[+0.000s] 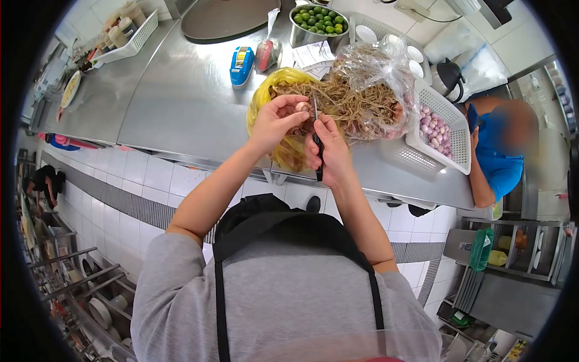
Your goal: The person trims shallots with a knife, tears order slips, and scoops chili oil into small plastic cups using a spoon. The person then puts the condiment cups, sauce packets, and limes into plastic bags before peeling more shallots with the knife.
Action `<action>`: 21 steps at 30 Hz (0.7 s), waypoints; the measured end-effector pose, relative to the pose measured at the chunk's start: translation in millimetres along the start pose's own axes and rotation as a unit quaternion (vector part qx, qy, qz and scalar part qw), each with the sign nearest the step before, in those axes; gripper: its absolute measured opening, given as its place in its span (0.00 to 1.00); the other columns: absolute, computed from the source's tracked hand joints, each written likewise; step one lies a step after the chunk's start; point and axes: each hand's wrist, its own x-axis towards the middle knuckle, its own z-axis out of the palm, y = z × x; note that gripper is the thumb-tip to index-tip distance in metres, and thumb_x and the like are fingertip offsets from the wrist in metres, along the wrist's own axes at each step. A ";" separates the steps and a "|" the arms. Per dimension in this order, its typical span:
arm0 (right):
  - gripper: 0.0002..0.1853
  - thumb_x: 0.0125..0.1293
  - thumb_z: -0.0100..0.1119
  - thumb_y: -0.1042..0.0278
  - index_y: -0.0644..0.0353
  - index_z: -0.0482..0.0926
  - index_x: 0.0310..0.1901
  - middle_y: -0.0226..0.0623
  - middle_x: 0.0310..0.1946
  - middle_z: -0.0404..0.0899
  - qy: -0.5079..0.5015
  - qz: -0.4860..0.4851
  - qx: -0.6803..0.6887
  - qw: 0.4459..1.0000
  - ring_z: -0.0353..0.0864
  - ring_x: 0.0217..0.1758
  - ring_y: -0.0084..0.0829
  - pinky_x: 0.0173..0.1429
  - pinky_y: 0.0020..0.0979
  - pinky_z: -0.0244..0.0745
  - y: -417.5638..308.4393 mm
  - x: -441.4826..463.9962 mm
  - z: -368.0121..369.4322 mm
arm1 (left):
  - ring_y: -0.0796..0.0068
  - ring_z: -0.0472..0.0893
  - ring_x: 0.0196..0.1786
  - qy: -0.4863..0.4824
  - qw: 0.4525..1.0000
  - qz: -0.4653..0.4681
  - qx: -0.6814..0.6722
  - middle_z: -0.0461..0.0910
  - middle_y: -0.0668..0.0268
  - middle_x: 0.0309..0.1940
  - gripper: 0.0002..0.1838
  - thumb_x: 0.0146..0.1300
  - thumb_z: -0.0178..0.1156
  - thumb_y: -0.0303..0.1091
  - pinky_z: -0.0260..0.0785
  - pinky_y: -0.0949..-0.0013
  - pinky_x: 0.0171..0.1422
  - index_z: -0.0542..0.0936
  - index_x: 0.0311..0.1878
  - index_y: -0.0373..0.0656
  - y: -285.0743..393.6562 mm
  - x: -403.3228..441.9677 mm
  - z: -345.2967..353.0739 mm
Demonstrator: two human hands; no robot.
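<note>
Pinched in the fingers of my left hand [276, 125] is a small pale pinkish bulb that looks like a shallot [303, 107]. My right hand [331, 151] grips a small knife [319, 158] by its black handle, the blade pointing up beside the bulb. Whether the blade touches it, I cannot tell. Both hands are above a yellow plastic bag [260, 104], which lies open on the steel counter. Dry brown stalks [356, 99] spread behind and right of my hands, partly inside a clear plastic bag [389, 63].
Peeled purple shallots [435, 131] lie in a white basket [456, 120] at right. Behind stand a pot of limes [318, 21], a blue tape dispenser [242, 66] and a round brown tray [226, 21]. Beyond the basket, a person in blue [505, 172] is at the counter's right end.
</note>
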 end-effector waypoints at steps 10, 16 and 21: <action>0.26 0.68 0.43 0.58 0.51 0.52 0.66 0.27 0.13 0.61 0.015 -0.029 -0.085 0.996 0.57 0.10 0.18 0.12 0.20 0.54 2.4 1.1 -4.7 | 0.78 0.78 0.40 0.042 0.965 -0.119 -0.228 0.77 0.66 0.41 0.18 0.58 0.57 0.25 0.72 0.76 0.46 0.71 0.52 0.37 18.0 3.0 -4.5; 0.25 0.68 0.43 0.59 0.46 0.54 0.66 0.26 0.13 0.61 0.009 -0.049 -0.090 0.995 0.55 0.10 0.16 0.13 0.19 0.54 -0.9 -3.5 2.0 | 0.77 0.78 0.42 0.041 0.970 -0.129 -0.201 0.77 0.65 0.42 0.16 0.57 0.58 0.25 0.72 0.74 0.49 0.72 0.50 0.36 14.4 7.4 4.4; 0.23 0.69 0.40 0.60 0.43 0.55 0.65 0.26 0.12 0.58 0.007 -0.043 -0.067 0.997 0.55 0.09 0.17 0.13 0.19 0.52 -3.2 -5.9 6.2 | 0.78 0.78 0.41 0.049 0.986 -0.044 -0.153 0.78 0.64 0.40 0.14 0.57 0.58 0.25 0.71 0.74 0.48 0.73 0.47 0.35 9.2 6.1 12.6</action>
